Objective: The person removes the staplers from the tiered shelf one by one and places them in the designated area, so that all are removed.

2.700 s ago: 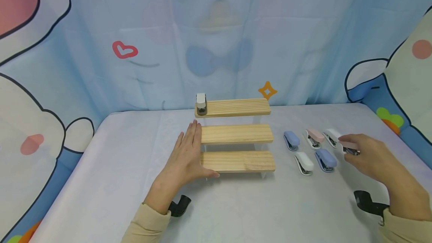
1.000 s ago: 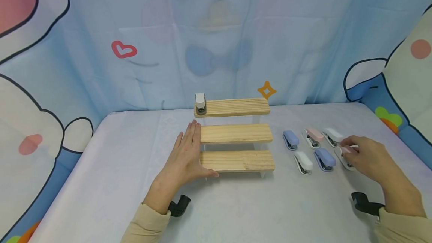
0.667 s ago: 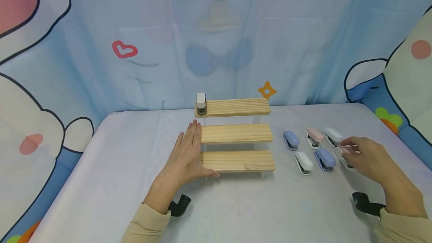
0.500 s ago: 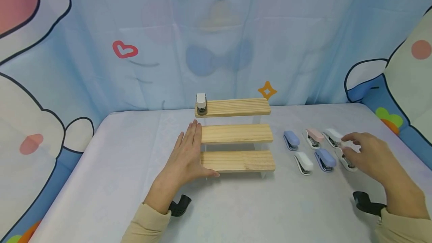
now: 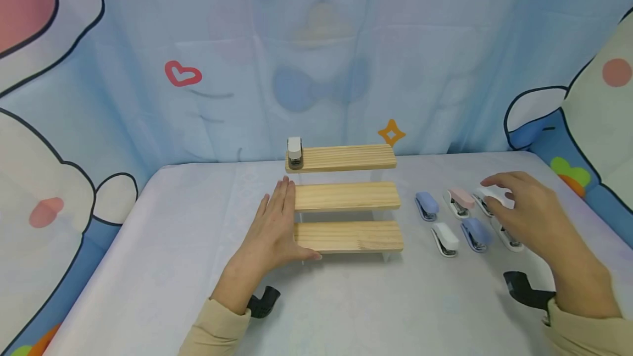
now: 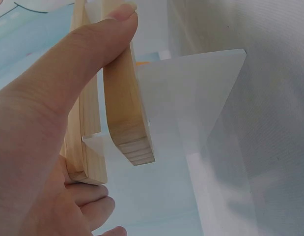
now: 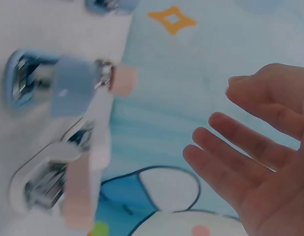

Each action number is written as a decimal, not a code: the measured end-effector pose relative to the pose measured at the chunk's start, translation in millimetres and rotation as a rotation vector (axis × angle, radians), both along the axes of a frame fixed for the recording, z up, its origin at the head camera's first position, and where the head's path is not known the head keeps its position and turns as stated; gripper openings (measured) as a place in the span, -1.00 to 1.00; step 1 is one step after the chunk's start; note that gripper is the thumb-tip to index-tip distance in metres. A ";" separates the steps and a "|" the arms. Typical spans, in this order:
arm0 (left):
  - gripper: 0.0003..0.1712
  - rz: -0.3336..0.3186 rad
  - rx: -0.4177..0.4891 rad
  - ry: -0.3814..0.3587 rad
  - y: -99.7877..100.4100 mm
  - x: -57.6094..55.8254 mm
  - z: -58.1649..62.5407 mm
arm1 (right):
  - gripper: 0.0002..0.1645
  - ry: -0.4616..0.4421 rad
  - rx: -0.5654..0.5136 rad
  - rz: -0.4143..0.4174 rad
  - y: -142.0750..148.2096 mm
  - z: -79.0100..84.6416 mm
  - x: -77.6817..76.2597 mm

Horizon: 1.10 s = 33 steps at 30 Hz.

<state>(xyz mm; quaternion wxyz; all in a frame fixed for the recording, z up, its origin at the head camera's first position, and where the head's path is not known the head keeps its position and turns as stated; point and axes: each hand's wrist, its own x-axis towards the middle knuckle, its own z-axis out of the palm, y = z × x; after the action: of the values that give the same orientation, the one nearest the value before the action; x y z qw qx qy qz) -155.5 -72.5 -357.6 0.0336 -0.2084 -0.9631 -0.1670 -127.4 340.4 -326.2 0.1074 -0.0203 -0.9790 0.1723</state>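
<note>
In the head view my left hand (image 5: 269,232) rests against the left end of a three-tier wooden shelf (image 5: 348,196) with clear side panels. Its fingers lie straight along the side; in the left wrist view the thumb (image 6: 93,46) presses on the lowest board (image 6: 124,108). My right hand (image 5: 531,216) hovers above the staplers, fingers spread and holding nothing. Below it, partly hidden, lie a pink stapler (image 7: 78,196) and a white stapler (image 5: 487,193). Beside them sit another pink stapler (image 5: 462,198) and a blue stapler (image 5: 476,232).
Farther left on the table lie a second blue stapler (image 5: 427,205) and another white stapler (image 5: 446,238). One white-topped stapler (image 5: 294,151) stands on the top board's left end. A printed blue curtain (image 5: 326,59) hangs behind the white-covered table (image 5: 346,301).
My right hand set the pink stapler down on the table, let go and rose off it, then shifted toward the white stapler. The left hand and shelf have stayed in place.
</note>
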 end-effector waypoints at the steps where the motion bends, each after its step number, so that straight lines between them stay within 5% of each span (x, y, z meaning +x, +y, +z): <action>1: 0.70 0.000 0.001 -0.001 -0.2 0.1 0.1 | -0.57 0.014 0.000 0.011 -3.8 2.0 -0.5; 24: 0.70 -0.007 0.012 -0.002 -1.0 -1.0 -0.9 | -0.62 0.293 -0.028 0.263 -79.0 29.4 -17.4; 33: 0.71 -0.009 0.006 -0.008 -1.0 -2.2 -2.0 | -0.64 0.298 -0.049 0.332 -103.5 40.2 -22.7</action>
<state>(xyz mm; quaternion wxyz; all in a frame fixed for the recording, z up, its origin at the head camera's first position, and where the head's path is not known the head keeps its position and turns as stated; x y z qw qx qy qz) -157.7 -73.4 -359.6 0.0294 -0.2119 -0.9618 -0.1708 -150.1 236.9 -286.0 0.2204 0.1643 -0.9377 0.2126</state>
